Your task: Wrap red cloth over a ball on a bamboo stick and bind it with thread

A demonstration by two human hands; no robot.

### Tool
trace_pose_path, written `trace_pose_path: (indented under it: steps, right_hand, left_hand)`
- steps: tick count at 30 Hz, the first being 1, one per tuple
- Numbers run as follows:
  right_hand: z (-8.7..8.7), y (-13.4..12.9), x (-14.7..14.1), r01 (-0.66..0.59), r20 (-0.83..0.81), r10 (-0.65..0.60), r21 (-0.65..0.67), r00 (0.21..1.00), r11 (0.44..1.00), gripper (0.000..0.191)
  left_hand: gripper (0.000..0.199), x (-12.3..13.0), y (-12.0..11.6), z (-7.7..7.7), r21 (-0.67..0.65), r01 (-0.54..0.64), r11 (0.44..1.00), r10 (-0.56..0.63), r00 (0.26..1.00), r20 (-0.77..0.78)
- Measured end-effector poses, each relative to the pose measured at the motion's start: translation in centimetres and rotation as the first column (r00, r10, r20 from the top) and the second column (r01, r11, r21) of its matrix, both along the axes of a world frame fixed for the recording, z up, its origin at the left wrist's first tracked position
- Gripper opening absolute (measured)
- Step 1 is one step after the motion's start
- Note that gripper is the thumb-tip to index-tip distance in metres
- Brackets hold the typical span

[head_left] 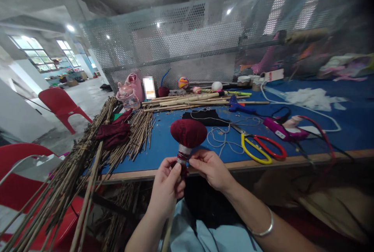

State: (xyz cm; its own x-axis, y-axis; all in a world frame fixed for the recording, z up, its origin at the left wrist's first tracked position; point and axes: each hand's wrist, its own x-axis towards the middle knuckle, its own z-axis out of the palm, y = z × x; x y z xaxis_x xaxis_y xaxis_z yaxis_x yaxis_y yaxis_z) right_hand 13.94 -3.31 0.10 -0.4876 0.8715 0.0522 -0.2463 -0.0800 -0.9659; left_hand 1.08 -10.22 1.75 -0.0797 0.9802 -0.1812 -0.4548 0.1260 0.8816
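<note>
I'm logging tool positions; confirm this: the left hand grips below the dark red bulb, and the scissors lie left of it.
Wrong side: the head view shows the scissors lying right of the dark red bulb. The left hand does grip below it.

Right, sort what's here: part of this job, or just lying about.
Likely the job's: maroon-wrapped head, held from below by the left hand; pale binding; scissors; maroon cloth.

Probably just lying about: multicoloured ball; white ball; red chairs.
</note>
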Motion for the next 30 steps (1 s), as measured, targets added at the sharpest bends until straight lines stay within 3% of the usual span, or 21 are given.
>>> trace_pose_path:
  steps: [4, 6, 8, 9, 11, 14, 17, 20, 25, 30]
  right_hand:
    - [0.4, -0.1, -0.2, -0.102, -0.117, 0.093, -0.074, 0.989, 0.992, 0.027]
    - [0.9, -0.1, -0.3, -0.16, -0.16, 0.139, -0.127, 0.977, 0.979, 0.036]
    - [1.3, 0.0, -0.4, -0.224, -0.194, 0.191, -0.165, 0.962, 0.961, 0.04]
    - [1.4, 0.1, -0.5, -0.248, -0.202, 0.213, -0.168, 0.956, 0.954, 0.038]
    - [1.4, 0.2, -0.6, -0.249, -0.2, 0.217, -0.156, 0.956, 0.956, 0.033]
    - [1.1, 0.3, -0.9, -0.199, -0.178, 0.175, -0.127, 0.968, 0.972, 0.03]
    - [0.8, 0.4, -1.0, -0.162, -0.15, 0.15, -0.075, 0.977, 0.984, 0.03]
    - [0.7, 0.5, -0.7, -0.089, -0.043, 0.09, 0.037, 0.995, 0.995, 0.031]
    - [0.6, 0.1, 0.3, 0.031, 0.224, -0.069, 0.169, 0.972, 0.985, 0.023]
    - [1.2, -0.7, 0.8, 0.048, 0.23, -0.089, 0.182, 0.969, 0.982, 0.023]
  left_hand:
    - [0.03, -0.2, 0.0, 0.2, 0.007, 0.184, 0.983, -0.181, 0.959, 0.217]
    - [0.033, -0.3, 0.4, -0.3, -0.048, 0.324, 0.945, -0.292, 0.899, 0.326]
    - [0.041, -0.2, 0.8, -0.8, -0.144, 0.41, 0.901, -0.345, 0.877, 0.335]
    - [0.043, -0.2, 1.0, -1.0, -0.184, 0.385, 0.904, -0.328, 0.903, 0.277]
    - [0.042, 0.0, 1.1, -1.0, -0.184, 0.192, 0.964, -0.183, 0.981, 0.063]
    - [0.044, 0.3, 0.8, -0.9, -0.005, -0.055, 0.998, 0.052, 0.975, -0.215]
    - [0.045, 0.8, 0.7, -1.3, 0.138, -0.092, 0.986, 0.132, 0.939, -0.316]
    - [0.032, 1.0, 0.9, -1.9, 0.218, -0.139, 0.966, 0.21, 0.915, -0.345]
    - [0.026, 0.1, 1.3, -1.9, 0.228, -0.198, 0.953, 0.271, 0.895, -0.354]
    - [0.024, -0.2, 1.3, -1.7, 0.216, -0.176, 0.96, 0.246, 0.9, -0.359]
